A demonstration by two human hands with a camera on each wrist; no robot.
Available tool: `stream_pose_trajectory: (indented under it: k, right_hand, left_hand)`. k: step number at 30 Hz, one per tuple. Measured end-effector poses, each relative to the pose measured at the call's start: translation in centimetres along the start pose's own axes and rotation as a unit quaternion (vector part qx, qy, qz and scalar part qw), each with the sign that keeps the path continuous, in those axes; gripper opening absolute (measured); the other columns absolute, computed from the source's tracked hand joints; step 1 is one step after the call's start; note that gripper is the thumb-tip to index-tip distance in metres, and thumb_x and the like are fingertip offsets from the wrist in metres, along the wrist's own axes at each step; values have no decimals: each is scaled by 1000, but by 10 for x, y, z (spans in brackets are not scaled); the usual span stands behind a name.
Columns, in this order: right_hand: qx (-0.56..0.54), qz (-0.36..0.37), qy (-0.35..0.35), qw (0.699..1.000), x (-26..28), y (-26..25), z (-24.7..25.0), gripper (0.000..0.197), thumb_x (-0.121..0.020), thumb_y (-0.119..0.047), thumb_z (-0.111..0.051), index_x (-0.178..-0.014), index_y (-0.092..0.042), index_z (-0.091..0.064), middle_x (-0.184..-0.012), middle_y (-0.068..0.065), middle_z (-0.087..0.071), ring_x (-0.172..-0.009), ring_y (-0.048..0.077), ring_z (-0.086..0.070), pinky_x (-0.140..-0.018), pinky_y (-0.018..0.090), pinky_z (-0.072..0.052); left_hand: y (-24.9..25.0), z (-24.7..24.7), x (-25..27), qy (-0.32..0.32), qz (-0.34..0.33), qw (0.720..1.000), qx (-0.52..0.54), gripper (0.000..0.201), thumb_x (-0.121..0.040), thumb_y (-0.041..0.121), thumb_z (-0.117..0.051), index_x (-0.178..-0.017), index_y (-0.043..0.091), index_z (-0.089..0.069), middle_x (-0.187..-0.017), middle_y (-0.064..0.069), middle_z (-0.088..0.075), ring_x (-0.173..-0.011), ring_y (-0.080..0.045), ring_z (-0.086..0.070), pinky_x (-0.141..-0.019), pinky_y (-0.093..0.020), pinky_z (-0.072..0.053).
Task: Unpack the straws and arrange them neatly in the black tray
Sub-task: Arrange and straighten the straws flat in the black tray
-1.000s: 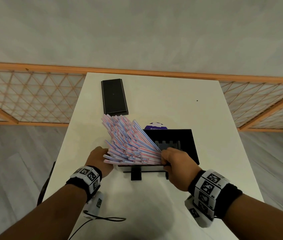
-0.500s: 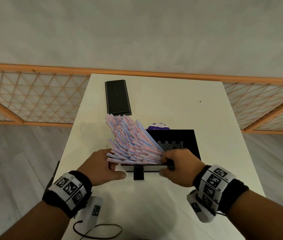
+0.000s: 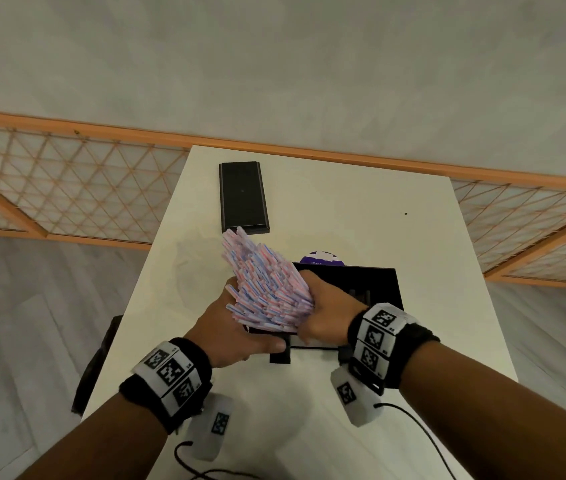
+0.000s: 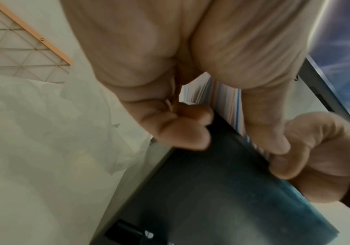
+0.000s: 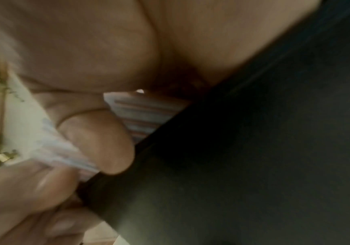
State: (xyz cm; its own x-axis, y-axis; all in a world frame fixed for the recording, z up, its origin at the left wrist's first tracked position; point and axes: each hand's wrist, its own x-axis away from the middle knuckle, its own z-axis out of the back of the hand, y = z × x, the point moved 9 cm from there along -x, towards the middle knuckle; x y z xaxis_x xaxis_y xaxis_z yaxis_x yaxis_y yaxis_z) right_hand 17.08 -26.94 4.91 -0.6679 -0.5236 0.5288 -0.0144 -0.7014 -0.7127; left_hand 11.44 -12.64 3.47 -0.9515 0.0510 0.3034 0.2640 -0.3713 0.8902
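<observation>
A thick bundle of straws in pink-and-blue striped paper wrappers stands fanned and leaning back-left over the near left part of the black tray. My left hand holds the bundle's left and lower side, thumb stretched along the tray's front edge. My right hand grips the bundle's right side. In the left wrist view the straws sit between my curled fingers and thumb above the tray. In the blurred right wrist view my thumb presses on the straws beside the tray.
A long narrow black box lies at the back left of the white table. A purple round item shows just behind the tray. Cables trail from both wrist units at the table's near edge. An orange lattice railing runs behind the table.
Both hands have closed in on the bundle. The wide fan of straws has been squeezed narrower and stands more upright. My left hand moved in from the left to the bundle's base.
</observation>
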Motion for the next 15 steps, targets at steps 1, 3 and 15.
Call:
stream_pose_trajectory:
  k: [1, 3, 15]
  right_hand:
    - [-5, 21, 9, 1000, 0, -5, -2, 72, -58, -15, -72, -123, -28, -42, -110, -5, -63, -102, 12, -63, -86, 36, -58]
    - [2, 62, 35, 997, 4, -15, -4, 69, -65, -18, -77, -123, -25, -42, -110, -7, -61, -101, 10, -63, -85, 31, -57]
    - [27, 133, 175, 975, 25, -16, 47, 75, -61, -61, -76, -123, -24, -54, -114, -10, -59, -106, 4, -57, -95, 24, -47]
  left_hand:
    - [-1, -1, -1, 7, -7, 1000, -4, 59, -67, 19, -97, -117, 20, -67, -111, 1, -70, -70, 13, -64, -52, -9, -48]
    - [-3, 1, -1, 29, -10, 1000, 1, 53, -66, 23, -97, -112, 20, -70, -110, -2, -69, -67, 12, -62, -52, -7, -47]
    - [-6, 9, -3, 58, -15, 998, -19, 83, -54, 65, -90, -125, 31, -65, -125, 12, -66, -111, -6, -67, -84, -29, -58]
